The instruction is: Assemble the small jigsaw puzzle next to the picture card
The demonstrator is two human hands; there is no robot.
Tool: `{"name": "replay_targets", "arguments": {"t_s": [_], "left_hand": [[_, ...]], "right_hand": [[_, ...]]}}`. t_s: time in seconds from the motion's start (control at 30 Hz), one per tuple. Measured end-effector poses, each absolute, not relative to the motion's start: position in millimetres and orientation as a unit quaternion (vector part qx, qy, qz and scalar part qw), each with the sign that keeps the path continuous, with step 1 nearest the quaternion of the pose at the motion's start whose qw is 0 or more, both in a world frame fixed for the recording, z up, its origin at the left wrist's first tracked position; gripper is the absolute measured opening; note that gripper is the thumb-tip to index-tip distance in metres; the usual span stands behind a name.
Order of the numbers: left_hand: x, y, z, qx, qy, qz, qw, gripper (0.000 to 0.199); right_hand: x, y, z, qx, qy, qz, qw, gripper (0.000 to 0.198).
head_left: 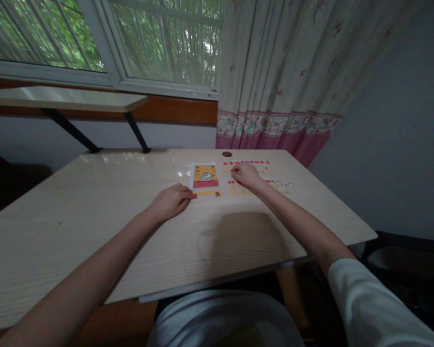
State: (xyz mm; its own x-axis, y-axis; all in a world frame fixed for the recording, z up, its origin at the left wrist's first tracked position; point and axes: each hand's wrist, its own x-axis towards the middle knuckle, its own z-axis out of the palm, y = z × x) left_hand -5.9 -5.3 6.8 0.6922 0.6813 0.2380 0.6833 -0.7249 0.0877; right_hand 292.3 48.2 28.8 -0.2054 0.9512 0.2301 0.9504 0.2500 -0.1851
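A picture card [206, 176] with a white animal on a yellow and red ground lies on the table. Just below it is a short strip of joined yellow puzzle pieces [208, 194]. My left hand [170, 201] rests at the strip's left end, fingers together and fingertips on a small red and yellow piece [194, 196]. To the right of the card, rows of loose puzzle pieces [248, 163] in red, yellow and white lie spread out. Over these rows is my right hand [245, 174], thumb and fingertips pinched together; what they hold, if anything, is too small to make out.
The pale wooden table [159, 260] has a round cable hole [227, 154] near its back edge. A raised shelf [65, 99] on black supports stands at the back left. Behind are a barred window [166, 43] and a long patterned curtain [275, 72].
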Motion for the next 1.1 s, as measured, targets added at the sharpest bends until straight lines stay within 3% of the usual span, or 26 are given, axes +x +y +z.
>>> {"name": "replay_targets", "arguments": {"t_s": [0.27,0.63,0.87,1.1], "left_hand": [[-1.2,-7.3,9.5,-0.921,-0.376,-0.096,0.021,0.032],[-0.6,-7.7,8.8,-0.918,-0.384,-0.101,0.007,0.034],[-1.7,-4.9,5.3,-0.906,-0.400,-0.138,-0.013,0.032],[4.8,-9.5,13.7,-0.892,-0.393,-0.209,-0.080,0.032]], "right_hand": [[278.5,79.1,26.3,-0.612,-0.780,0.014,0.130,0.024],[282.2,85.5,32.2,-0.607,-0.776,0.137,0.104,0.007],[286.9,80.3,20.0,-0.591,-0.770,0.155,0.183,0.010],[281.4,48.9,10.0,-0.464,-0.754,0.299,0.357,0.014]]}}
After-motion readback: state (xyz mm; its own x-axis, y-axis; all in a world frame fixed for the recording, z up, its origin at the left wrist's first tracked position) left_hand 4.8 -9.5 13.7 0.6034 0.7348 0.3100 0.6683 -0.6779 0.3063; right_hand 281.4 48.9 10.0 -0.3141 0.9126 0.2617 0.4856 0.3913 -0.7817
